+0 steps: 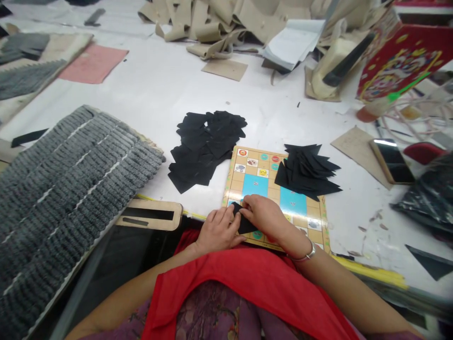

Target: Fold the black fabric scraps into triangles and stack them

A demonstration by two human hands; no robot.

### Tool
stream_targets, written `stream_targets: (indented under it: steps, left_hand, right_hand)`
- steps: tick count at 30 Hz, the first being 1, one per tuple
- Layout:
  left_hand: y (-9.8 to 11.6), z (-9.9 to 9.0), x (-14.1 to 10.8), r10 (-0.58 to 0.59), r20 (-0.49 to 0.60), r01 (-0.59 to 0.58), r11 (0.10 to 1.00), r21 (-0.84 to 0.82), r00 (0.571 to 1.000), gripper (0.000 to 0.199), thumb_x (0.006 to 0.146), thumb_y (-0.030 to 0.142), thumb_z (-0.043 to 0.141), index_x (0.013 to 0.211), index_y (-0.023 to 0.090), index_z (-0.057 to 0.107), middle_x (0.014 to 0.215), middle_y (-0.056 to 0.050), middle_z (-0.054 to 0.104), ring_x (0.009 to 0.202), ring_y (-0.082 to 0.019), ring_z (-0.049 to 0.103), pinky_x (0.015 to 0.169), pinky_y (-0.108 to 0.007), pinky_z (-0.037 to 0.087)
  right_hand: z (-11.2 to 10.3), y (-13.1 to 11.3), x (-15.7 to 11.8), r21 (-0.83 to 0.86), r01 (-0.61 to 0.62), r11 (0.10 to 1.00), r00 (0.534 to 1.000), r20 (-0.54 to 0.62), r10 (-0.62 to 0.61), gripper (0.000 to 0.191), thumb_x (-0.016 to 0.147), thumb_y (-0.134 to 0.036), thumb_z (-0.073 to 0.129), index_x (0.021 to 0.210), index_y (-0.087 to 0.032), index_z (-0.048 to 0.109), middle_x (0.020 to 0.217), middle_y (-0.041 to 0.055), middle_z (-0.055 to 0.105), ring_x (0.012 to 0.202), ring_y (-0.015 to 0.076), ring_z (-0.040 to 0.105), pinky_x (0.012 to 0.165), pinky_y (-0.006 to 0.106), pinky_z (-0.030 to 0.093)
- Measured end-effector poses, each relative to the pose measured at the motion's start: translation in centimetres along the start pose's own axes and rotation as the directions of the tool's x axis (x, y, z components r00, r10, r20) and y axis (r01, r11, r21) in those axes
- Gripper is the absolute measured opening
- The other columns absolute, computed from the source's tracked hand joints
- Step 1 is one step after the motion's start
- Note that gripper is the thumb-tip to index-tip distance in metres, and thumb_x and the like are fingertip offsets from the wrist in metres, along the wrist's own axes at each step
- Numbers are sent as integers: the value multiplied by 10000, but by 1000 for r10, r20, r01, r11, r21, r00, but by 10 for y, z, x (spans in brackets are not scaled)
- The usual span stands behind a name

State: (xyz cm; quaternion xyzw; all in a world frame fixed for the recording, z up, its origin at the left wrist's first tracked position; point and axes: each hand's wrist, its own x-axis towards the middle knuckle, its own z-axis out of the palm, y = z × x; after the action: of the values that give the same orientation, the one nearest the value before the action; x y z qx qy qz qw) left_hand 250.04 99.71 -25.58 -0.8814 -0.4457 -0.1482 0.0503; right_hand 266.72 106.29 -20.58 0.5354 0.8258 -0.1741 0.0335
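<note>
On a printed game board (235, 182) at the table's front edge lies a small black fabric piece (247, 225), between my two hands. My left hand (218, 229) rests on the board's near left corner, its fingertips pressing the piece's left edge. My right hand (265, 215) has thumb and fingers pinched at the piece's upper edge. A pile of pointed black pieces (306, 171) covers the board's far right part. Left of the board, a larger heap of black pieces (208, 141) lies on the white table (152, 94).
A board with rows of grey knitted strips (78, 189) fills the left. Beside it is a slotted wooden template (152, 214). A phone (391, 160), a red box (403, 56) and a black plastic bag (428, 196) stand right. Beige pieces (226, 21) are heaped at the back.
</note>
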Motion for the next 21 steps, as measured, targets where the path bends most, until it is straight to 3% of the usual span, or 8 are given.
stream_targets:
  steps: [4,7,9,13,18,21]
  left_hand:
    - [-1,2,0,-8,-21,8,1000,5,1000,557,832,585,415,1147,154,572,1230,-170,529,1068,-287,502,833,-394,395]
    - [0,5,1,-25,-46,25,1000,5,999,591,813,621,416,1147,159,576,1220,-169,535,1046,-288,504,828,-394,389]
    - [0,6,1,-28,-58,28,1000,-6,998,597,807,625,424,1143,157,578,1207,-170,540,1033,-290,508,827,-396,386]
    - [-3,7,1,-27,-82,25,999,-28,996,583,802,627,433,1104,156,595,1194,-166,548,1030,-292,509,815,-395,391]
    - [-10,5,3,-50,-114,37,993,-112,992,594,819,599,426,1091,95,585,1152,-155,578,1011,-260,523,819,-366,419]
    - [-16,2,4,-52,-81,37,983,-179,995,538,840,551,432,1063,87,588,1129,-152,584,1014,-244,523,842,-350,427]
  right_hand:
    - [3,-4,-4,19,-6,1000,995,-104,8,105,840,-269,516,802,-178,551,835,60,581,770,167,525,634,251,345]
    - [5,-8,-7,83,-102,991,991,-76,109,195,866,-330,486,953,-160,529,797,50,595,666,154,526,568,248,334]
    - [8,-7,-8,84,-100,991,993,-57,105,212,868,-342,488,964,-160,538,773,43,599,649,154,526,564,250,334]
    - [20,2,-9,30,92,995,983,-160,-86,154,880,-259,472,881,-171,599,790,54,585,757,169,524,675,268,371]
    - [37,12,-17,-7,296,955,895,-346,-280,219,896,-194,425,1002,-137,609,856,81,597,795,171,502,708,290,388]
    - [40,13,-21,-122,379,917,843,-364,-397,263,898,-196,416,1075,-106,589,911,109,599,803,189,483,681,310,381]
